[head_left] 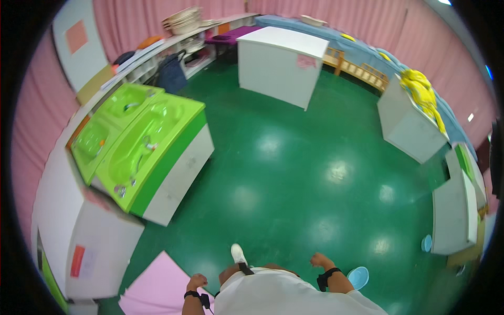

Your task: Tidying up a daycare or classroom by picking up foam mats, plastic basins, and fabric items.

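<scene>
My left hand point(197, 282) hangs low beside my body, above a pink folding mat point(160, 283) on the floor. Its fingers are curled in, and no object shows in them. My right hand point(321, 260) is held out on the other side with loosely closed fingers and nothing visible in it. A black band circles each wrist. Near my right forearm, a light blue basin point(358, 278) sits on the green floor point(283, 173), partly covered by the arm. One white shoe point(238, 254) shows ahead of my white top.
A green sink unit point(181, 131) stands at the left, beside low white shelving. Ahead is a white cabinet point(278, 68). On the right, yellow cloth point(420, 92) drapes over another cabinet point(404, 126). A small blue bucket point(426, 242) sits beside a white unit point(451, 215).
</scene>
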Motion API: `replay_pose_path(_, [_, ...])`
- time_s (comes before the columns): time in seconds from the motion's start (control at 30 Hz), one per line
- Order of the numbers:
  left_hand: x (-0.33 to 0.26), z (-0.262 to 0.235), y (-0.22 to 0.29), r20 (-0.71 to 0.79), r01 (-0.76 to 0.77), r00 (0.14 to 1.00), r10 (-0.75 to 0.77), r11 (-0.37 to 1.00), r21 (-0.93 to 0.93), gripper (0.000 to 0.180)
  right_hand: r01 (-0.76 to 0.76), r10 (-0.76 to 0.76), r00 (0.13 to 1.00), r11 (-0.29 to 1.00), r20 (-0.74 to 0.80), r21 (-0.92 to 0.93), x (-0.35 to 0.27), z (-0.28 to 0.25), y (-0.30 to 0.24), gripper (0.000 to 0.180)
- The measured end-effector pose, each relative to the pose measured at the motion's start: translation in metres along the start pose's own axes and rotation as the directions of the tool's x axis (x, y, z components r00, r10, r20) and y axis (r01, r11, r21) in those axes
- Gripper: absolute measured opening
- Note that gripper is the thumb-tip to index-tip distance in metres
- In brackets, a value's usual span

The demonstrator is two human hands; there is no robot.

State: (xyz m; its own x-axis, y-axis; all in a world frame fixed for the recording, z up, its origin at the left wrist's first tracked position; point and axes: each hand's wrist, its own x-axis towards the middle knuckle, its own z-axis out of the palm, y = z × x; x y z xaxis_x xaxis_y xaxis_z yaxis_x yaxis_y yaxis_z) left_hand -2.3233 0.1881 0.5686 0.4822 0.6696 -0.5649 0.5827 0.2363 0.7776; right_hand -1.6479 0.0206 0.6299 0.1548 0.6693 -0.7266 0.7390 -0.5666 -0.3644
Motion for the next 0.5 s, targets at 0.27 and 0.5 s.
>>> replay_pose_path(0.27, [0.226, -0.122, 0.251, -0.028, 0.276, 0.957, -0.290, 0.873, 0.401, 0.018, 0.030, -0.024, 0.982, 0.999, -0.188, 0.026, 0.046, -0.030, -0.001, 0.021])
replay_pose_path(0.5, [0.410, -0.086, 0.439, 0.056, -0.001, 0.998, -0.028, 0.889, 0.457, 0.019, -0.155, 0.161, 0.985, 0.722, 0.054, 0.674, 0.108, -0.066, 0.059, 0.020])
